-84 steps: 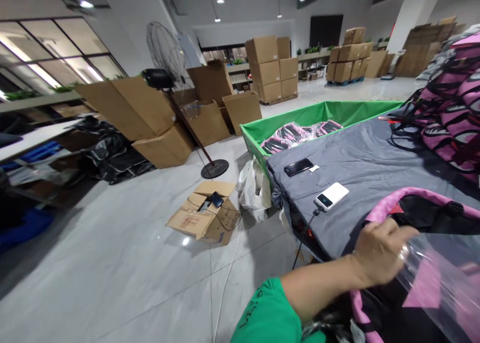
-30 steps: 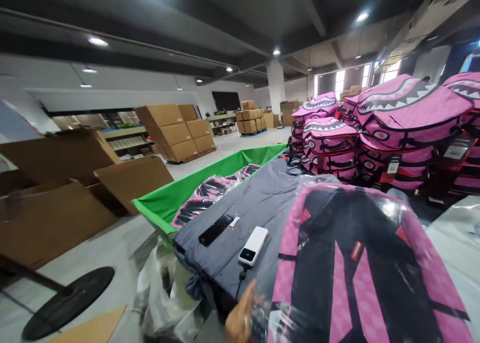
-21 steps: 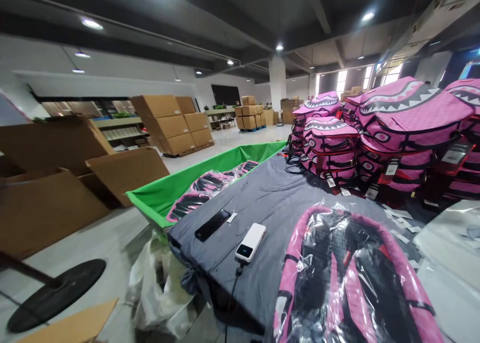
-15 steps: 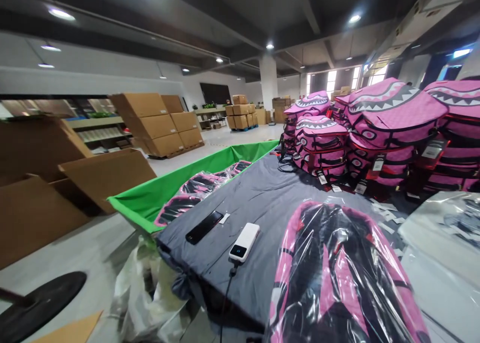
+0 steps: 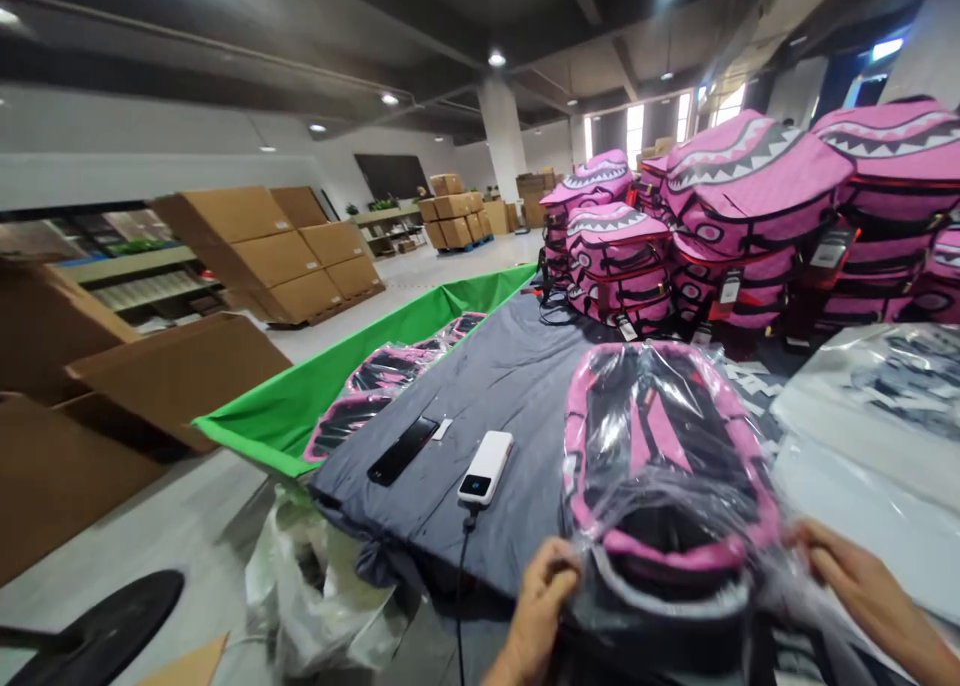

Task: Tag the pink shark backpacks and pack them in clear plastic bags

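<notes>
A pink and black backpack (image 5: 667, 436) lies on the grey cloth-covered table, straps side up, inside a clear plastic bag (image 5: 630, 501). The bag's mouth faces me at the backpack's near end. My left hand (image 5: 546, 591) is closed on the left edge of the bag's mouth. On the other side my right hand (image 5: 847, 566) pinches the right edge, where the film is bunched. Left of the backpack lie a white power bank (image 5: 487, 466) with a cable plugged in and a black phone (image 5: 403, 451).
Stacked pink backpacks (image 5: 750, 206) with shark-teeth prints stand at the table's back right. Clear plastic bags (image 5: 862, 486) lie at the right. A green-lined bin (image 5: 255, 431) at the left holds bagged backpacks. Cardboard boxes (image 5: 255, 256) stand beyond it.
Both my hands have come into view, holding the bag's mouth. The bagged backpack sits farther from me, its near end now showing. The camera view has shifted slightly.
</notes>
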`<state>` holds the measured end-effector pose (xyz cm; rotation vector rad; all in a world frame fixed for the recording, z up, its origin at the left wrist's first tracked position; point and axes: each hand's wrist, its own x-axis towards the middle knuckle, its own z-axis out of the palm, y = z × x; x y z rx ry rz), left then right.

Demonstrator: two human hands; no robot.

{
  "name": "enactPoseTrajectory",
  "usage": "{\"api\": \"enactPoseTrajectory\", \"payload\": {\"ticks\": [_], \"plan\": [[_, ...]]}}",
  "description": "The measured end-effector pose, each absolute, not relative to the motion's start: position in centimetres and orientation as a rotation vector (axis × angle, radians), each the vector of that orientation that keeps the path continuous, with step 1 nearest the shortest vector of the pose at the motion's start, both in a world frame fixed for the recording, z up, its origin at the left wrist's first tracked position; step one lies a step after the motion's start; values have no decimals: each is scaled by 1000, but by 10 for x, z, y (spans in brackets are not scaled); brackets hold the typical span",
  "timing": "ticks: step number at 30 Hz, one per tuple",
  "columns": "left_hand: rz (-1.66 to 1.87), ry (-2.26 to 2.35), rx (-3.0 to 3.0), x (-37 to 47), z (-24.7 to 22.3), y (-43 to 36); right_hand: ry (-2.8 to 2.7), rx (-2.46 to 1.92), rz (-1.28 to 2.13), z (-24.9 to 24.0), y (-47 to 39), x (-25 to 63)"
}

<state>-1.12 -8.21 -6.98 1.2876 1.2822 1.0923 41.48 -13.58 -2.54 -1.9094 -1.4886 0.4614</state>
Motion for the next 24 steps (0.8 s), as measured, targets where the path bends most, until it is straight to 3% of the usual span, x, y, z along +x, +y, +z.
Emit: {"api": "enactPoseTrajectory", "payload": {"ticks": [5, 9, 13, 17, 21, 24], "plan": [[1596, 1544, 860, -36, -63, -78, -1260, -1956, 356, -20, -154, 439], [1232, 1312, 586, 13, -91, -106, -1122, -2093, 649, -49, -184, 420], [831, 1104, 1230, 83, -93, -120, -1194, -2147, 717, -56, -189, 375], [628, 1243, 1785, 134, -79, -99, -1167, -2163, 686, -57, -162, 336], [438, 1444, 1933, 151, -72, -86, -1186, -2026, 680, -66, -149, 330], [411, 1345, 1958, 149, -72, -95, -1198, -1844, 779, -64, -158, 338]]}}
